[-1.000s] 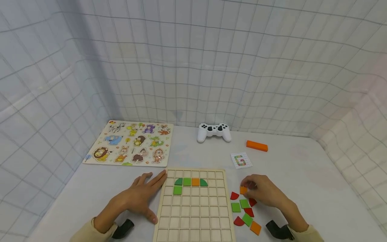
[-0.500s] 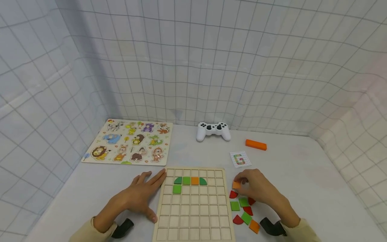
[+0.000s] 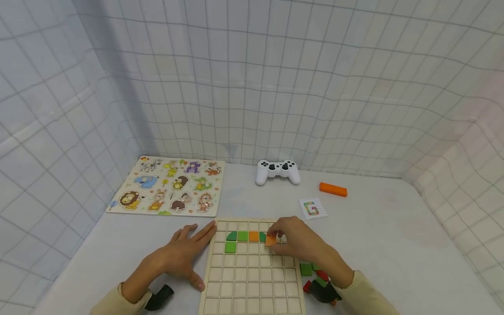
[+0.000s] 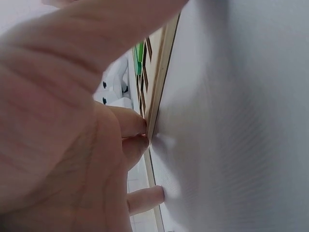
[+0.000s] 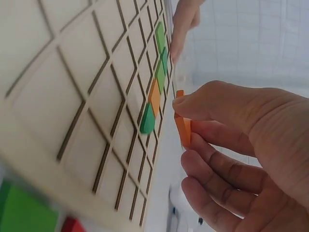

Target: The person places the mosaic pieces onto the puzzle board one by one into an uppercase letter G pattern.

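A wooden grid board (image 3: 253, 275) lies in front of me, holding several tiles near its top: a dark green quarter-circle (image 3: 232, 236), a light green square (image 3: 243, 236), an orange square (image 3: 254, 236), a second dark green quarter-circle (image 3: 262, 236), and a light green square (image 3: 230, 247) below. My right hand (image 3: 297, 238) pinches another orange square tile (image 5: 182, 124) between thumb and fingers, raised over the board near the second quarter-circle. At the board's left edge my left hand (image 3: 183, 255) rests with fingers spread, fingertips and thumb touching the rim.
Loose green (image 3: 306, 269) and red tiles lie right of the board, partly hidden under my right forearm. Behind stand a pattern card (image 3: 313, 208) with a letter G, an orange bar (image 3: 333, 189), a white game controller (image 3: 278, 172) and an animal puzzle board (image 3: 167, 186).
My right hand has carried the orange square tile leftward from the loose pile to above the board. The left hand has stayed at the board's edge.
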`<state>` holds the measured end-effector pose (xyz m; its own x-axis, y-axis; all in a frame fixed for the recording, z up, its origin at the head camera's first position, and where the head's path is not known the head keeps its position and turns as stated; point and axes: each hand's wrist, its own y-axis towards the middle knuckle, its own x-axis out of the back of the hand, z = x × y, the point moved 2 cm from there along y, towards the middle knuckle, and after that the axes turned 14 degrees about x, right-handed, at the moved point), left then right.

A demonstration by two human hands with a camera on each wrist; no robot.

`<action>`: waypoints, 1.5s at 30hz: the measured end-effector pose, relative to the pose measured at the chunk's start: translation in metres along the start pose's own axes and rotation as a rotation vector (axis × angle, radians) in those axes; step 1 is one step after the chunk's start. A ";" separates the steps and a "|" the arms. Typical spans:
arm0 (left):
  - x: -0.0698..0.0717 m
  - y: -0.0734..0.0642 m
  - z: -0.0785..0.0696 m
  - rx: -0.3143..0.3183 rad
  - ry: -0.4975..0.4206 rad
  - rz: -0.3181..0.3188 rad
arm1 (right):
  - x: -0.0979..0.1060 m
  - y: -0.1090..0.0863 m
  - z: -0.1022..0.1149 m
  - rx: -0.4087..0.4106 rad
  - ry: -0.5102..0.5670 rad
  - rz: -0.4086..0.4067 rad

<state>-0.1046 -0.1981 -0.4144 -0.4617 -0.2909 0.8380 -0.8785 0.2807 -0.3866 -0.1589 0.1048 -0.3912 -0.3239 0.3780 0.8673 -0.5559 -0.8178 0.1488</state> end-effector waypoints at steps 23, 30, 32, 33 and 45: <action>-0.001 0.001 -0.001 0.036 0.000 0.001 | -0.041 0.050 0.040 0.137 -0.020 0.115; -0.002 0.002 0.001 0.036 0.003 -0.002 | -0.052 0.054 0.042 0.125 -0.039 0.120; -0.002 0.001 0.001 0.035 0.007 0.000 | -0.054 0.055 0.044 0.144 -0.052 0.121; -0.002 0.001 0.001 0.032 0.009 -0.003 | -0.055 0.055 0.045 0.155 -0.060 0.121; -0.001 0.001 -0.001 -0.004 0.012 -0.024 | -0.058 0.057 0.049 0.132 -0.146 0.146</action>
<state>-0.1051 -0.1968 -0.4157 -0.4389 -0.2862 0.8517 -0.8888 0.2771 -0.3649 -0.1344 0.0150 -0.4102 -0.2741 0.1926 0.9422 -0.4032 -0.9125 0.0693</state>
